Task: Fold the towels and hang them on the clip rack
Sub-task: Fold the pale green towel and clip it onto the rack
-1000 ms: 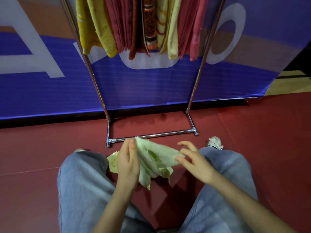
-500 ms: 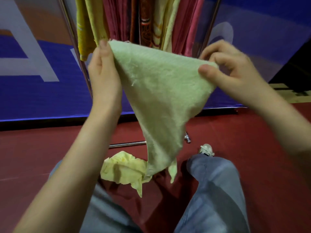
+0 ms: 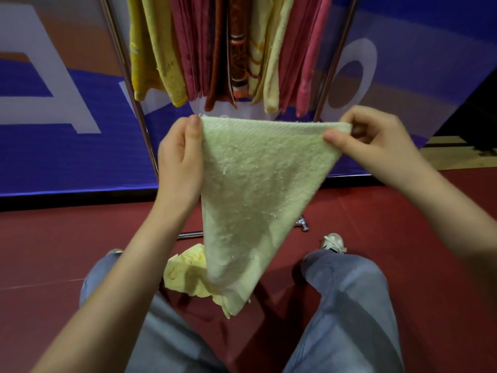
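The likeliest slip was the pale green terry towel (image 3: 255,184) sagging out of shape. It hung as a point-down triangle, held only along its top edge, so its loose lower layers could fall out of line before a clip took it. A weak pinch at either corner would drop it onto the crumpled yellow towel (image 3: 185,273) lying at the foot of the chrome clip rack (image 3: 338,49).

The left hand (image 3: 180,160) pinched the towel's left top corner, thumb in front and fingers behind. The right hand (image 3: 376,138) pinched the right top corner between thumb and curled fingers. Both were clamped on cloth, set apart by the width of that edge. The towel hung in front of the rack, just below the row of yellow, red and pink towels (image 3: 215,49) hanging from it.
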`<state>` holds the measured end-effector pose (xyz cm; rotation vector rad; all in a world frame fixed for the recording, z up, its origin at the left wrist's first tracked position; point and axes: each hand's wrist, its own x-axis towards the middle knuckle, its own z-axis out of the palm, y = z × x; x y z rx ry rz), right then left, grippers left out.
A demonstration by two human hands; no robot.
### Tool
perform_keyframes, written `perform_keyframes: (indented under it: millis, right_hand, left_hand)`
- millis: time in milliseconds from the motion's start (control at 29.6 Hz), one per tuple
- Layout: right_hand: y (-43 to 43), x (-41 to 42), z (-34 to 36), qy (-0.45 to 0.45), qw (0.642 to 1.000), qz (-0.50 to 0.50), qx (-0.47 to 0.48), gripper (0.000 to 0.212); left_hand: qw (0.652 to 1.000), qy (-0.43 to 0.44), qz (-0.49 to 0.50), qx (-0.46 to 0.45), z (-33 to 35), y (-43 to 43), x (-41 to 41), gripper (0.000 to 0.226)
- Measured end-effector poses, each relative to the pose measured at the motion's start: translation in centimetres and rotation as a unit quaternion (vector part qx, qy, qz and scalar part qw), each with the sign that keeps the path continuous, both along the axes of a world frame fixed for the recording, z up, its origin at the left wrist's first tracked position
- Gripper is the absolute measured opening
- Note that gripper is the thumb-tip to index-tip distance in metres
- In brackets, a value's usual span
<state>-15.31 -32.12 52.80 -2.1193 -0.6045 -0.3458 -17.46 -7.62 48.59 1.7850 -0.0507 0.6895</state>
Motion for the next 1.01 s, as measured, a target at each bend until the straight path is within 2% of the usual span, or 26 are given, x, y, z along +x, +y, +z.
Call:
perform_keyframes:
  millis: [203,406,575,710,913,1014]
  right_hand:
    - [0.9,-1.0,0.0,-0.037,0.993,-0.008,0.109,0.019]
    - [1.8,-1.2,1.8,-0.055,0.98,-0.021,0.192,0.018]
    - [2.3,-1.9,-1.0,0.046,0.971,-0.049,0.228,0.023]
    - [2.0,-2.8,-4.3,0.131,0.966,-0.066,0.213,0.024]
    - [1.6,-3.2,-6.8,0.193,0.956,-0.105,0.192,0.022]
    - [2.2,-3.5,-7.5,0.242,0.941,-0.104,0.215,0.022]
  left_hand:
    - [0.996,-0.055,0.018,0.074,0.3,0.5,-0.8,0.031]
    - [0.993,-0.092,0.042,0.056,2.0,0.7,-0.8,0.032]
    - [0.999,-0.023,0.023,0.031,-1.6,0.2,-2.6,0.029]
    - [0.998,0.05,0.033,0.003,-4.9,-0.3,-4.1,0.029]
    - [0.993,0.112,0.025,-0.031,-6.7,-1.5,-5.2,0.035]
    - [0.99,0.132,0.027,-0.049,-6.9,-2.5,-5.5,0.03]
